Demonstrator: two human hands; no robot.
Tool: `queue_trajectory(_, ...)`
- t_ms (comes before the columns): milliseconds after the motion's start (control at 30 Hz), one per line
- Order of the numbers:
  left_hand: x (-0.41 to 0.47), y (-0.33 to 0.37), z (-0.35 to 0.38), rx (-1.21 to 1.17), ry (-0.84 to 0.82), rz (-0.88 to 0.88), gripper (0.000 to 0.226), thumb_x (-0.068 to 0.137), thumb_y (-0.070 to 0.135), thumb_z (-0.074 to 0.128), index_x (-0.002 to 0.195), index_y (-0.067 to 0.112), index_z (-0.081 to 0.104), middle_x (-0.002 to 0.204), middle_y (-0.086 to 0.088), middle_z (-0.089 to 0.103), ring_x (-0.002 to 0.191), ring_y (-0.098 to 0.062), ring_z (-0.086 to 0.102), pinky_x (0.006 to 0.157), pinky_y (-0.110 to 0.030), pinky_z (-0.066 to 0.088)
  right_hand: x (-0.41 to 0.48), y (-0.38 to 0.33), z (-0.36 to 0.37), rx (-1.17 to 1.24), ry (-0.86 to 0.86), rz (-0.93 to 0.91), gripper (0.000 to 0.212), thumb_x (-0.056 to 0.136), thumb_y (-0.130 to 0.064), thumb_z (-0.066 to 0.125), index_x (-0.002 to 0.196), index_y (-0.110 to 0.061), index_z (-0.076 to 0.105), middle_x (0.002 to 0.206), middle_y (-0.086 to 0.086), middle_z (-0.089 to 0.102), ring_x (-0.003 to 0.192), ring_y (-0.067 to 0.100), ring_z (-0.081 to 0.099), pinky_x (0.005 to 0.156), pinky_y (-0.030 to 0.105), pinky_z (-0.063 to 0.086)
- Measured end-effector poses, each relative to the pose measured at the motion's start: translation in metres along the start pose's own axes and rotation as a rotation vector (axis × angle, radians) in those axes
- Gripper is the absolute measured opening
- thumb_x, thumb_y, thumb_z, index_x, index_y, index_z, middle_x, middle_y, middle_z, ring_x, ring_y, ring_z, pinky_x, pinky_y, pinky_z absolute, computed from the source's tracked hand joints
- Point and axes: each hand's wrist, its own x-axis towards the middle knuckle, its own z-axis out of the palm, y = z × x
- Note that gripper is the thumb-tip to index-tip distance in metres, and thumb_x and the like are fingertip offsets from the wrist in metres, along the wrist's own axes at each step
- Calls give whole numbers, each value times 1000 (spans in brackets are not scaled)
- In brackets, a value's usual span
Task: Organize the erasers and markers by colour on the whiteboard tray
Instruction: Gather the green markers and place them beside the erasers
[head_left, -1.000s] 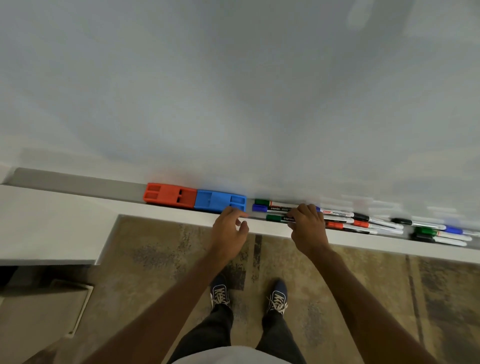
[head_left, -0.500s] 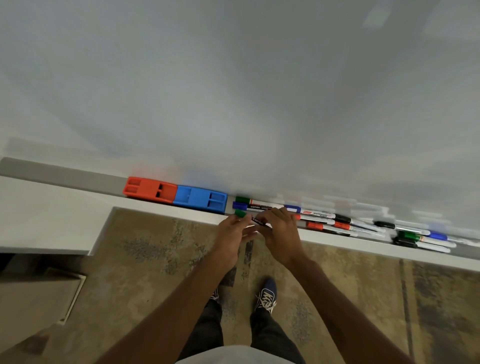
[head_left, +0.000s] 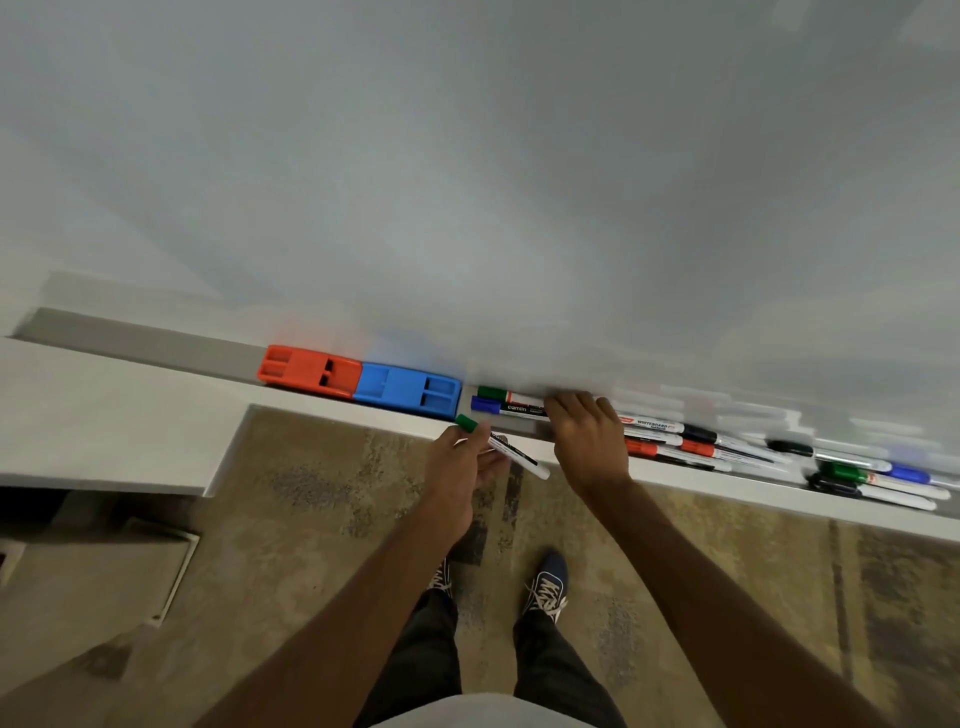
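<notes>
The left hand (head_left: 457, 467) is closed around a green-capped marker (head_left: 501, 446). The fingers pinch it near the middle of its body. The green cap sticks out up and to the left, and the white end points down to the right. The marker is off the tray, held out over the floor, just in front of the tray's edge.

The right hand (head_left: 587, 436) rests on the tray (head_left: 156, 345). Its fingers are bent down onto a bunch of markers, so I cannot tell if it is gripping one or only touching them.

Next to the right hand lie a green marker (head_left: 506, 395) and a blue marker (head_left: 501, 406), side by side. To their left sit a blue eraser (head_left: 408, 389) and a red eraser (head_left: 309, 371), touching end to end. On the other side of the right hand there is a mixed pile of markers (head_left: 696, 441) with red and black caps. Farther right is a second pile (head_left: 872, 475) with green, blue and black caps. The colours are still mixed up.

A marker looks light, hard and smooth. It is round, so it may roll or slip. It is best to pinch it in the middle of the body, not by the cap, because a cap might pop off. The erasers look like stiff, light plastic blocks. They should be easy to hold by their long sides.
</notes>
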Motion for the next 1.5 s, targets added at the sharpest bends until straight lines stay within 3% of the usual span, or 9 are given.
queue_trajectory(167, -1, -3, 2, 15, 7, 5, 25, 98, 15, 59, 121, 5, 60, 113, -19, 72, 103, -30, 72, 93, -46, 58, 4, -5, -8, -75, -142, -7, 47, 54, -6, 88, 97, 0, 69, 99, 18, 68, 90, 37, 65, 76, 45, 56)
queue_trajectory(333, 1, -4, 6, 49, 6, 10, 25, 98, 15, 59, 120, 5, 61, 112, -18, 73, 102, -29, 72, 94, -46, 57, 7, -11, -13, -158, -229, 18, 39, 73, -22, 84, 105, -6, 67, 107, 11, 65, 95, 28, 65, 74, 39, 54)
queue_trajectory(533, 2, -8, 5, 67, 4, 30, 25, 98, 17, 60, 121, 6, 61, 112, -18, 73, 101, -29, 73, 93, -44, 58, 8, -20, -18, -155, -250, 54, 34, 83, -7, 68, 116, -9, 59, 112, 11, 61, 100, 28, 63, 71, 37, 53)
queue_trajectory(700, 4, -10, 5, 70, 13, 16, 27, 98, 16, 60, 123, 7, 60, 112, -18, 73, 101, -28, 73, 91, -42, 59, 7, -21, -16, -99, -254, 66, 39, 82, -6, 70, 117, -10, 54, 111, 10, 61, 96, 27, 63, 67, 36, 52)
queue_trajectory(900, 5, -13, 3, 42, 1, -6, 25, 98, 16, 59, 122, 6, 60, 110, -18, 74, 100, -29, 73, 92, -44, 58, 11, -12, -14, -43, -240, 40, 51, 69, 1, 74, 114, -11, 55, 106, 7, 63, 90, 27, 65, 64, 37, 50)
queue_trajectory(1133, 4, -11, 4, -15, -6, -27, 32, 102, 21, 53, 129, 5, 53, 112, -19, 73, 104, -32, 71, 97, -48, 55, 5, -15, -9, -16, -188, 22, 37, 80, -5, 71, 115, -6, 59, 120, 12, 55, 100, 27, 61, 72, 38, 55)
queue_trajectory(1267, 2, -8, 7, -111, -29, -19, 36, 104, 21, 49, 135, 3, 44, 115, -23, 70, 100, -33, 72, 74, -40, 62, -6, -18, -12, 125, -86, 87, 32, 77, -3, 70, 107, -7, 62, 109, 9, 60, 93, 27, 63, 65, 38, 52)
queue_trajectory(1367, 3, -7, 11, -164, -52, 9, 36, 103, 19, 49, 136, 5, 45, 126, -25, 66, 106, -34, 71, 83, -45, 60, -18, -19, -10, 287, -40, 113, 21, 84, -14, 70, 104, -12, 67, 100, 5, 62, 84, 26, 64, 64, 40, 55)
queue_trajectory(1500, 3, -7, 13, -217, -70, 30, 42, 100, 16, 54, 140, 10, 42, 125, -21, 68, 106, -34, 71, 82, -47, 61, -29, -19, -5, 408, -30, 108, 22, 90, -18, 62, 112, -18, 68, 94, 4, 59, 79, 24, 61, 62, 42, 56)
